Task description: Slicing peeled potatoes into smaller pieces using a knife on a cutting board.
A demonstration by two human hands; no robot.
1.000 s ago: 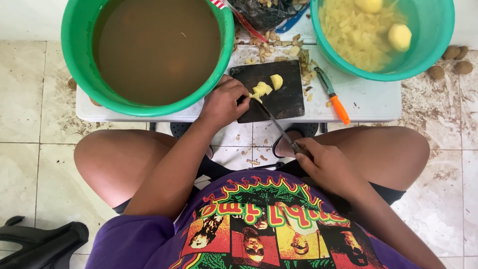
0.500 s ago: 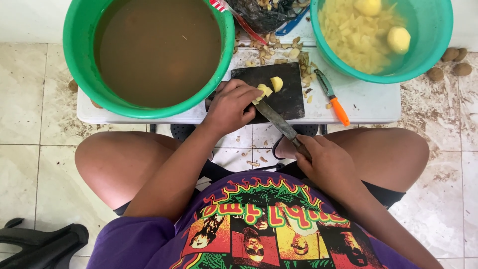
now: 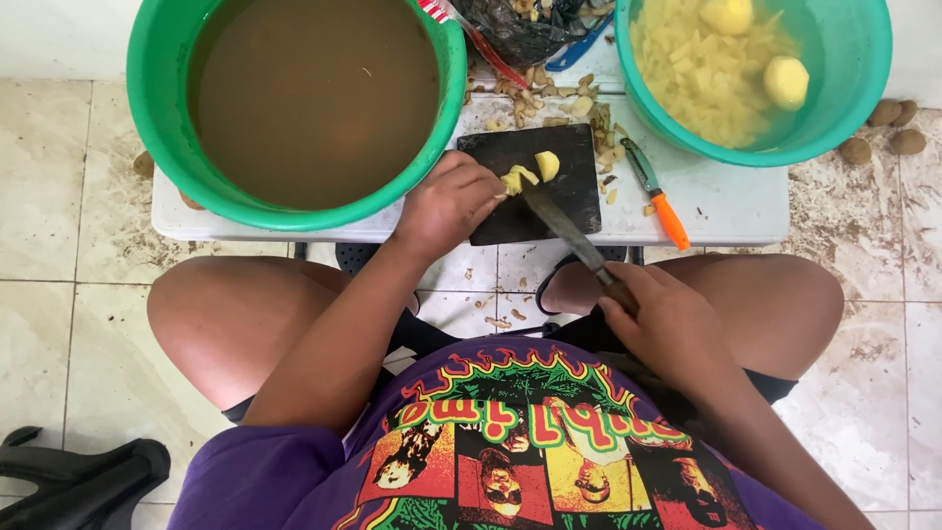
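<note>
Yellow peeled potato piece [image 3: 525,174], likely wet and slippery, is being pinned by the left hand [image 3: 446,204]; the right hand [image 3: 667,324], at five o'clock, is clamping the long steel knife [image 3: 564,228].

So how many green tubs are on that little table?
2. One tub at the left holds brown water; the other tub at the right holds cut potato and two whole peeled ones. Both run past the top edge.

Bright even daylight, soft short shadows under the table [image 3: 726,211], sharp focus, slight wide-angle stretching at edges
</note>
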